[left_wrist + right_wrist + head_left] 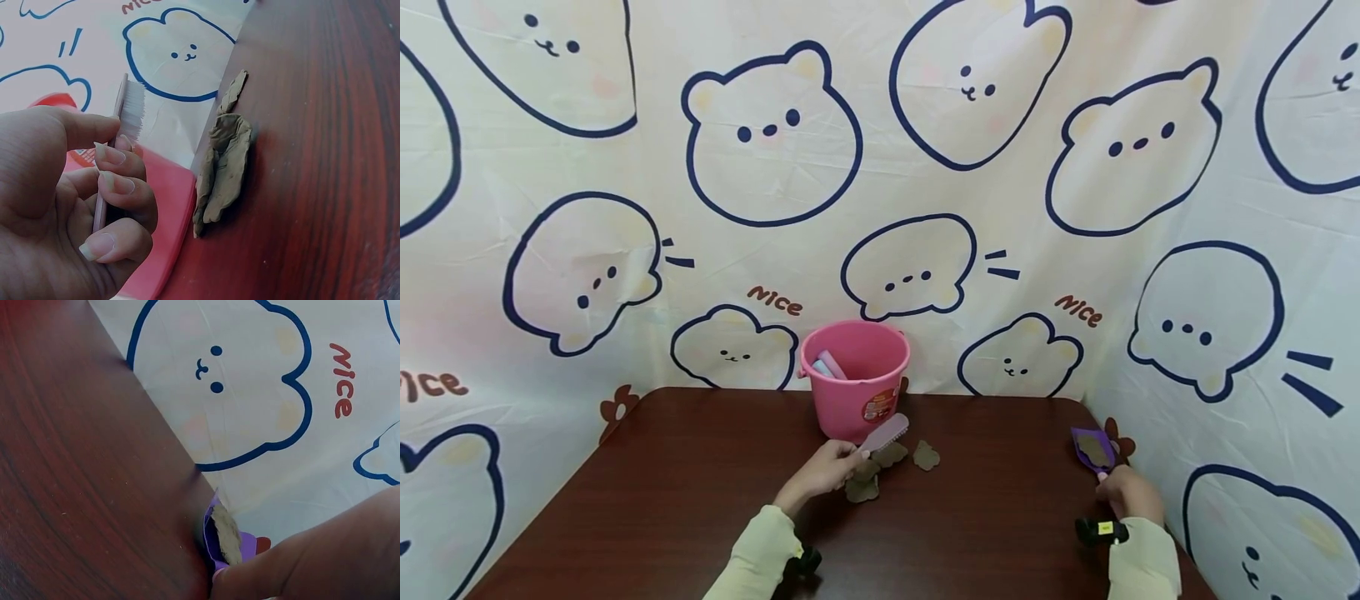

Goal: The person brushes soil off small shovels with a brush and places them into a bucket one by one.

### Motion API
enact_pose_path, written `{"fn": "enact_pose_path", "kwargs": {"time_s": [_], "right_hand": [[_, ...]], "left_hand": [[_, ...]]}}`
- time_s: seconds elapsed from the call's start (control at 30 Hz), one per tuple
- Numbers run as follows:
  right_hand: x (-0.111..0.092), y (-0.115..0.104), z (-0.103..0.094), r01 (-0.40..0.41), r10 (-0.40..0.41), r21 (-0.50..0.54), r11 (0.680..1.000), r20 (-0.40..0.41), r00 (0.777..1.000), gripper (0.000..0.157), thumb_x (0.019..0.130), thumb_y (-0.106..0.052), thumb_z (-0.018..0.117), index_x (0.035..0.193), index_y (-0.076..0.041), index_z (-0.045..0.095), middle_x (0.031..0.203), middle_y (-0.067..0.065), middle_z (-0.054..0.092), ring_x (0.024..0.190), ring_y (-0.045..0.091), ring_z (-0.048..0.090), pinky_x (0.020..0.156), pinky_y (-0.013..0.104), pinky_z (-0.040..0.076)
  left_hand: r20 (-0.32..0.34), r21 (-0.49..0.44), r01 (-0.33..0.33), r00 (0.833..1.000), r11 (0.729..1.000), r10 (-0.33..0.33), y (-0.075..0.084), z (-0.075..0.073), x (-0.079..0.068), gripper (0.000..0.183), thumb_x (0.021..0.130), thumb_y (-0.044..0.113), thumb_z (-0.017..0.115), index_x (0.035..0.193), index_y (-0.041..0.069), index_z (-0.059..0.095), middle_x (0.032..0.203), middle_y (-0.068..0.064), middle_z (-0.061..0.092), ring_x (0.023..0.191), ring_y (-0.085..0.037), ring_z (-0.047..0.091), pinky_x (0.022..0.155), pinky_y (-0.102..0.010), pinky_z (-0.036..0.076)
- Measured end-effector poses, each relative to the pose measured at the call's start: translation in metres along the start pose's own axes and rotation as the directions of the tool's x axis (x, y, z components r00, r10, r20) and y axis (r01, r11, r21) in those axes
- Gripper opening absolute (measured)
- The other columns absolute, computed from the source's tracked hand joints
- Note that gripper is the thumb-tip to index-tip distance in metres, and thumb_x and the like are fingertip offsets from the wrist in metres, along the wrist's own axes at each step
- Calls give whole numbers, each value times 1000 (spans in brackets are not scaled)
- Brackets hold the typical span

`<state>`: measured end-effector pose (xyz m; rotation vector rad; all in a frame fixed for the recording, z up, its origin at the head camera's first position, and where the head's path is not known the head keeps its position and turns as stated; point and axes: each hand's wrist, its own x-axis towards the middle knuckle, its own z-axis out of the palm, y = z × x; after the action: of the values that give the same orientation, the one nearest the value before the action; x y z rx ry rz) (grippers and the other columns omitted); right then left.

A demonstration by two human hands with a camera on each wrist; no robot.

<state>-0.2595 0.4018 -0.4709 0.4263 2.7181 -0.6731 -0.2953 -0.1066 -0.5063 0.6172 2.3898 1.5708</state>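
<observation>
My left hand [823, 471] grips the handle of a small pale pink brush [886, 431], its white bristles [134, 111] showing in the left wrist view. Below and beside the brush lie several flat, ragged grey-brown pieces that look like clay [862, 490], overlapping in a heap, with one piece [927, 456] apart on the right. At the table's right edge my right hand [1133, 493] holds a small purple dustpan [1079, 437] by its pinkish handle. One grey-brown piece [1094, 451] lies in the pan. Most of that handle is hidden by the hand.
A pink bucket [850, 412] stands at the back of the dark wood table [715, 483], just behind the brush. Pink and pale blue rolled objects [829, 364] lean inside it. A cartoon-printed cloth [917, 183] hangs along the back and sides.
</observation>
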Motion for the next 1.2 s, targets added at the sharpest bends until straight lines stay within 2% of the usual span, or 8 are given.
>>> {"fn": "enact_pose_path", "kwargs": {"time_s": [0.2, 0.33, 0.47, 0.57, 0.63, 0.77, 0.87, 1.2], "right_hand": [[5, 5, 4, 28, -23, 105, 994, -49, 999, 45, 106, -22, 42, 63, -11, 43, 58, -1, 41, 53, 14, 42, 55, 28, 39], [8, 5, 3, 68, -61, 92, 993, -75, 995, 46, 108, -22, 39, 66, -7, 45, 59, 2, 42, 54, 17, 45, 56, 31, 40], [12, 2, -1, 99, -94, 42, 994, -106, 990, 44, 107, -24, 43, 99, 18, 55, 90, 30, 59, 82, 39, 61, 74, 45, 50], [15, -3, -5, 121, -119, 15, 992, -126, 985, 58, 107, -27, 45, 131, 25, 42, 125, 46, 50, 112, 57, 55, 94, 58, 48], [15, -7, -7, 141, -140, -7, 990, -142, 980, 61, 107, -27, 45, 135, 26, 38, 133, 48, 44, 121, 61, 49, 99, 62, 45], [8, -18, -10, 164, -164, -13, 986, -152, 975, 37, 102, -20, 52, 106, 17, 58, 100, 37, 59, 94, 47, 61, 82, 51, 50], [0, -29, -11, 187, -184, 6, 982, -159, 970, 23, 96, -14, 59, 89, 8, 60, 84, 18, 56, 77, 31, 54, 69, 42, 45], [-18, -67, -9, 264, -256, 20, 964, -179, 950, 19, 97, -16, 63, 95, 3, 64, 76, 6, 50, 73, 23, 50, 66, 38, 39]], "left_hand": [[-20, 11, 0, 1000, 1000, 0, 2, -1, -1, 39, 105, 29, 56, 89, -7, 59, 62, 2, 45, 50, -11, 39, 49, -27, 34], [-18, 4, 7, 1000, 1000, -7, 2, -1, 0, 38, 105, 28, 56, 92, -7, 61, 62, 2, 46, 50, -11, 39, 49, -27, 35], [-19, -4, 14, 1000, 1000, -14, 1, -2, 0, 39, 106, 28, 56, 95, -9, 62, 62, 1, 46, 51, -11, 40, 50, -27, 35], [-20, -6, 14, 1000, 1000, -14, 1, -2, 1, 40, 105, 29, 56, 96, -10, 62, 62, 2, 45, 51, -11, 40, 51, -27, 35], [-18, -8, 14, 1000, 1000, -14, 1, -2, 1, 40, 106, 28, 56, 96, -10, 61, 62, 2, 45, 50, -11, 39, 51, -27, 35], [-13, -2, 12, 1000, 1000, -12, 2, -2, 1, 40, 106, 27, 55, 95, -11, 60, 61, 3, 44, 50, -11, 39, 50, -27, 35], [-11, 6, 6, 1000, 1000, -6, 2, -2, 0, 41, 106, 27, 55, 94, -12, 59, 61, 3, 44, 50, -11, 39, 50, -27, 35], [-14, -2, -10, 1000, 1000, 10, 3, 0, 1, 42, 106, 27, 55, 94, -13, 57, 62, 1, 44, 50, -11, 39, 51, -26, 35]]}}
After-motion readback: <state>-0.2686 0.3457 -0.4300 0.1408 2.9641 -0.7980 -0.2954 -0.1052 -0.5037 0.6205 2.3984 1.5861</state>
